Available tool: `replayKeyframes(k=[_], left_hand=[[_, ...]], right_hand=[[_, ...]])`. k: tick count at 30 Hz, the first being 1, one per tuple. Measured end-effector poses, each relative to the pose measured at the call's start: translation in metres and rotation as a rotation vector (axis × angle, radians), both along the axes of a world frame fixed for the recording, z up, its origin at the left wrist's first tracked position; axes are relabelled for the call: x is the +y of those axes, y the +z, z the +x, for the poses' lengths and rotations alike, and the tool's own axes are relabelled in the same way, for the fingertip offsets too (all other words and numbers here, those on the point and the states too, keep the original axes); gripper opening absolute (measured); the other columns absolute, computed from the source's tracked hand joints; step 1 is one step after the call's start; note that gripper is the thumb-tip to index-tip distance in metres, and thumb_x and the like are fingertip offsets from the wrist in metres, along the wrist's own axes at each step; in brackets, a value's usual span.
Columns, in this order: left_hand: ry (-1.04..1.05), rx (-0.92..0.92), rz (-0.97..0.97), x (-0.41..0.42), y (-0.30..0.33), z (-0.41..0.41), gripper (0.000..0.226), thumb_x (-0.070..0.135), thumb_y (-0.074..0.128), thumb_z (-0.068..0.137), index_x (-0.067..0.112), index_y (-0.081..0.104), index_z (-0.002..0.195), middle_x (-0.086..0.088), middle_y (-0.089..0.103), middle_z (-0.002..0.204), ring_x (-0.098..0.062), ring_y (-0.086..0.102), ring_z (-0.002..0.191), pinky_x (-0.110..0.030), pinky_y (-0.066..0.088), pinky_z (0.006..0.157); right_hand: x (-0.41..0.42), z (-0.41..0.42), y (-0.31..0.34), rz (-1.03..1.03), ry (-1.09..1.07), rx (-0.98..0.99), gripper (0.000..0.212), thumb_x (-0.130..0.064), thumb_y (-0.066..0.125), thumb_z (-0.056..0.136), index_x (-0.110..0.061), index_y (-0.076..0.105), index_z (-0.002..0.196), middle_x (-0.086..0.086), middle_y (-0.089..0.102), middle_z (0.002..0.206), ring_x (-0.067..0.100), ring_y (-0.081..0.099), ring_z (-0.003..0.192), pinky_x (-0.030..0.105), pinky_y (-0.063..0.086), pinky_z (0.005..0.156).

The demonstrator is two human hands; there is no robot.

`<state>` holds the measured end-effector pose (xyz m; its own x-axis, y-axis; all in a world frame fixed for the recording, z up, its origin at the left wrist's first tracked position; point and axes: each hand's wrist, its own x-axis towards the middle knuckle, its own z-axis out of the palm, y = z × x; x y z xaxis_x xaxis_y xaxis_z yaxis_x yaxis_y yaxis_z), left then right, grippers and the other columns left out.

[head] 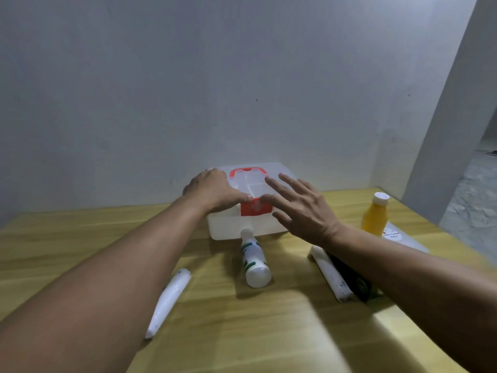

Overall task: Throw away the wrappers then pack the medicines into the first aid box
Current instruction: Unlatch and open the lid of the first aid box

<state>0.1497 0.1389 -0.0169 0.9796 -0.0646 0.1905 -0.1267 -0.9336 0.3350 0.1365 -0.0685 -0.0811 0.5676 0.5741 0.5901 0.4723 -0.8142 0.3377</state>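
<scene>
The translucent white first aid box with a red handle and red latch stands at the back of the wooden table, against the wall. My left hand rests on the left part of its lid, thumb by the red latch. My right hand hovers over the box's right side, fingers spread and holding nothing. A white bottle with green markings lies on its side just in front of the box. A white tube lies at front left. Another white tube lies at right beside a dark packet.
An orange bottle with a white cap stands upright at the right, next to a flat white sheet or packet. The wall rises right behind the box. The table's right edge drops to a grey floor.
</scene>
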Motion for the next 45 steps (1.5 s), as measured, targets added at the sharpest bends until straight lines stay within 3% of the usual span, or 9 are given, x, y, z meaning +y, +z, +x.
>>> replayKeyframes(k=[7,16,19,22,28,30,34,39,45], left_hand=[[0.04,0.051,0.009,0.0,0.004,0.013,0.087,0.065,0.072,0.059,0.014,0.056,0.128,-0.008,0.061,0.128,-0.03,0.056,0.106,-0.033,0.039,0.073],[0.004,0.048,-0.022,0.002,0.003,0.012,0.074,0.062,0.071,0.063,0.012,0.06,0.117,-0.007,0.064,0.116,-0.028,0.055,0.096,-0.033,0.039,0.071],[0.004,0.011,-0.014,0.002,-0.001,0.008,0.074,0.063,0.065,0.069,0.012,0.058,0.123,-0.01,0.061,0.126,-0.031,0.057,0.107,-0.035,0.042,0.076],[-0.046,0.012,-0.044,0.006,-0.004,0.005,0.079,0.063,0.046,0.084,0.013,0.041,0.145,-0.011,0.038,0.154,-0.032,0.041,0.137,-0.043,0.038,0.103],[-0.069,0.024,-0.839,0.019,-0.02,-0.005,0.083,0.062,0.035,0.093,0.019,0.003,0.157,0.0,-0.006,0.165,-0.018,-0.001,0.152,-0.042,0.004,0.122],[-0.037,-0.002,-1.051,0.018,-0.025,-0.008,0.088,0.069,0.033,0.09,0.02,0.003,0.157,0.0,-0.009,0.165,-0.019,0.002,0.152,-0.042,0.005,0.122],[0.004,0.074,-1.311,0.021,-0.041,0.007,0.124,0.101,0.028,0.053,0.027,0.024,0.153,-0.005,0.014,0.165,-0.028,0.025,0.148,-0.053,0.026,0.118],[-0.015,0.053,-1.146,0.017,-0.054,0.016,0.119,0.101,0.021,0.053,0.029,0.041,0.146,-0.005,0.038,0.156,-0.03,0.038,0.142,-0.055,0.031,0.115],[0.087,-0.057,-0.666,0.007,-0.032,0.008,0.048,0.032,0.035,0.097,0.008,0.041,0.137,-0.015,0.047,0.143,-0.036,0.046,0.128,-0.043,0.039,0.105]], right_hand=[[-0.004,0.008,0.007,-0.133,0.048,-0.131,0.033,-0.027,0.064,0.088,-0.015,0.049,0.115,0.023,0.063,0.127,0.042,0.065,0.108,0.045,0.059,0.07],[-0.005,0.015,-0.008,-0.161,0.049,-0.277,0.039,-0.027,0.058,0.092,-0.012,0.044,0.126,0.028,0.061,0.129,0.048,0.063,0.109,0.053,0.056,0.074],[-0.004,0.012,-0.009,-0.154,0.046,-0.246,0.038,-0.029,0.053,0.095,-0.011,0.045,0.128,0.028,0.058,0.132,0.049,0.06,0.114,0.055,0.055,0.079],[-0.001,0.004,0.0,-0.127,0.027,-0.176,0.03,-0.027,0.045,0.098,-0.009,0.055,0.12,0.025,0.06,0.131,0.047,0.06,0.114,0.055,0.056,0.078],[0.013,-0.017,0.026,0.102,-0.021,0.089,0.038,-0.031,0.03,0.102,-0.009,0.059,0.112,0.016,0.058,0.137,0.039,0.054,0.126,0.055,0.054,0.09],[0.017,-0.019,0.032,0.182,-0.053,0.176,0.035,-0.03,0.033,0.103,-0.009,0.056,0.12,0.017,0.06,0.135,0.039,0.054,0.125,0.053,0.051,0.094],[0.025,-0.02,0.051,0.373,-0.069,0.233,0.031,-0.027,0.039,0.102,-0.011,0.058,0.122,0.014,0.068,0.111,0.03,0.066,0.086,0.039,0.055,0.072],[0.03,-0.016,0.089,0.517,-0.075,0.295,0.029,-0.028,0.044,0.101,-0.014,0.062,0.119,0.013,0.07,0.106,0.028,0.062,0.079,0.036,0.05,0.068],[0.036,0.018,0.127,0.645,-0.084,0.26,0.025,-0.025,0.048,0.1,-0.018,0.068,0.114,0.014,0.069,0.101,0.03,0.057,0.079,0.03,0.038,0.065]])
